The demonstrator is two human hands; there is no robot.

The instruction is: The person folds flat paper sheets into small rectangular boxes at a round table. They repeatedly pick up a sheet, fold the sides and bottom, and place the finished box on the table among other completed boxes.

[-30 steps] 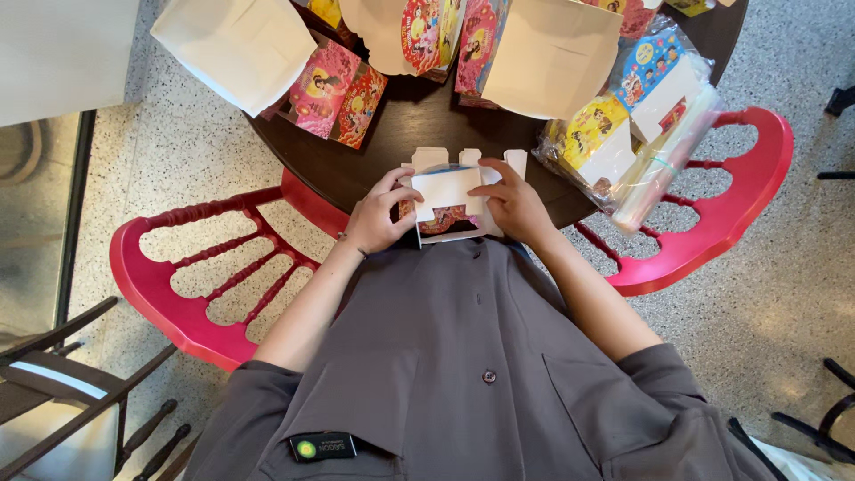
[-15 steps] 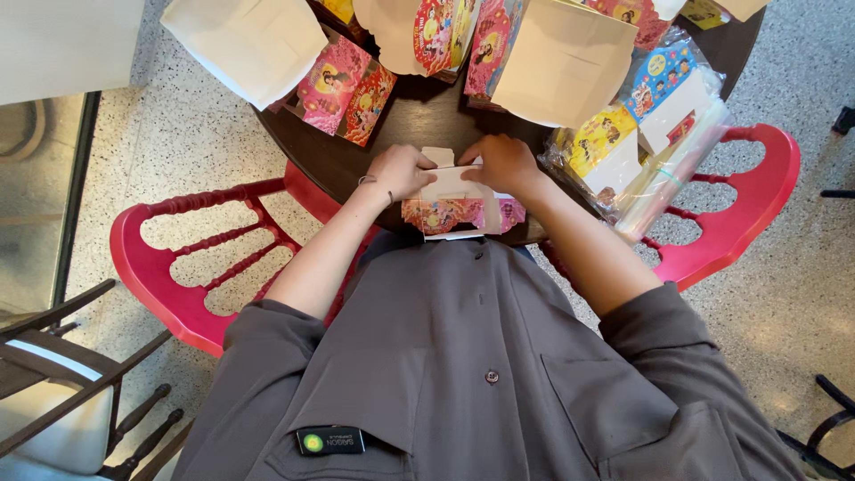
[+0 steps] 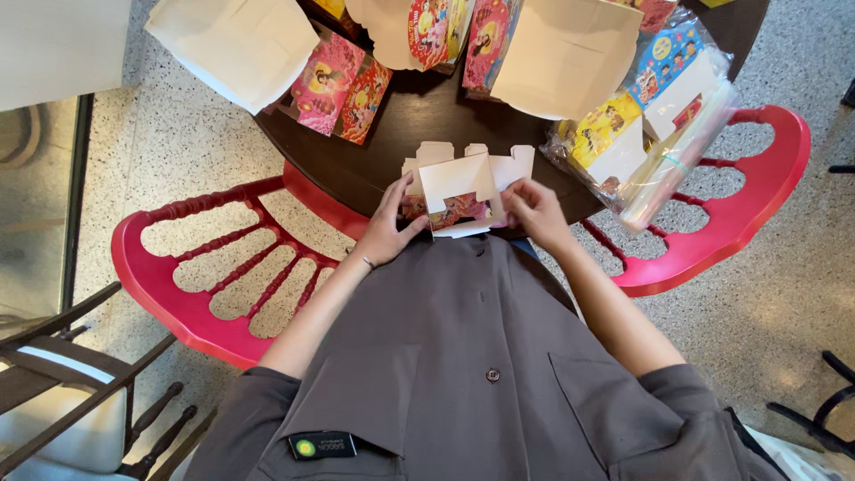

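Head view, looking straight down over grey shirt (image 3: 463, 356) at round dark desk (image 3: 419, 125).

Left hand (image 3: 389, 230): fingers closed on left side of small printed carton (image 3: 463, 191), thumb up against a white flap. Right hand (image 3: 533, 209): fingers pinched on right side of same carton. Carton held between both hands at near edge of desk, just above lap.

Carton state: partly erected. White inner faces and tabbed flaps standing up and splayed open at top; pink and red printed outer face visible low at front. Bottom closure hidden, cannot tell. Judged: body formed, top flaps not yet tucked, so roughly midway on this one.

Elsewhere on desk: flat unfolded blanks, white side up (image 3: 236, 44) and (image 3: 570, 53); printed pink flat cartons (image 3: 343, 85) at far left; clear plastic bag of flat blue and yellow cartons (image 3: 655, 116) at right, overhanging edge. No finished closed carton seen in view. Judged: most of stock still flat.

Red plastic chairs (image 3: 214, 276) either side; speckled floor (image 3: 784, 294) below.
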